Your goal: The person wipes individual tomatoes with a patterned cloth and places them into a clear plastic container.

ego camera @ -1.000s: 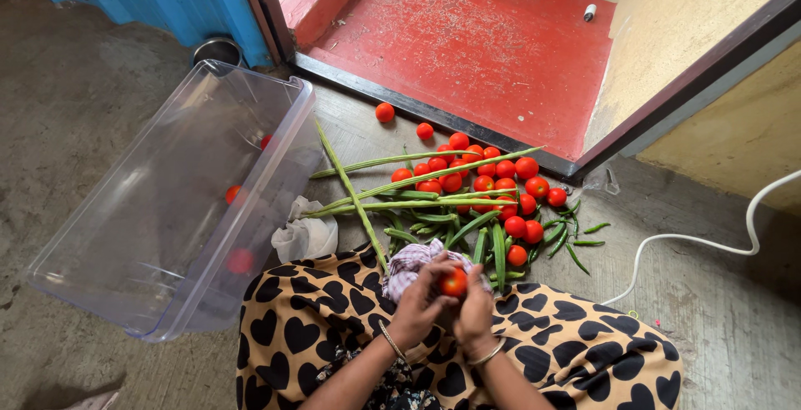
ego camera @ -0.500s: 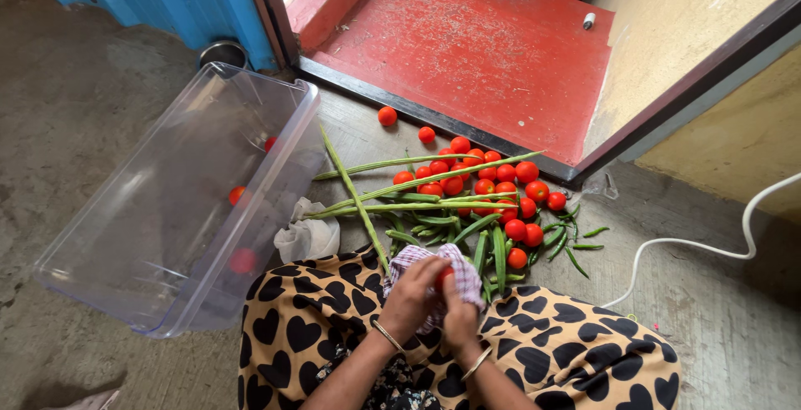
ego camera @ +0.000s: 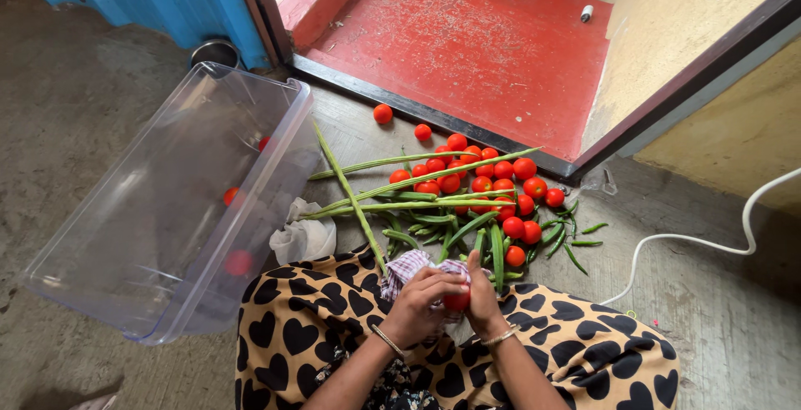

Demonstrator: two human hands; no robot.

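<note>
Over my lap, both hands meet around one red tomato [ego camera: 457, 300]. My left hand [ego camera: 419, 306] presses a purple-and-white checked cloth [ego camera: 406, 265] against it. My right hand [ego camera: 484, 297] grips the tomato from the right side, thumb up. A pile of red tomatoes [ego camera: 488, 183] lies on the concrete floor just ahead, mixed with long green drumstick pods [ego camera: 417, 181] and short green okra [ego camera: 497, 247].
A clear plastic tub [ego camera: 179, 201] stands tilted at my left, with three tomatoes inside. A crumpled white cloth [ego camera: 304, 236] lies by its near corner. A red doorstep [ego camera: 467, 43], a steel bowl [ego camera: 214, 51] and a white cable [ego camera: 709, 239] border the floor.
The hands kept turning the tomato in the cloth. The cloth covered it half a second ago; now the tomato shows again between the fingers, slightly lower.
</note>
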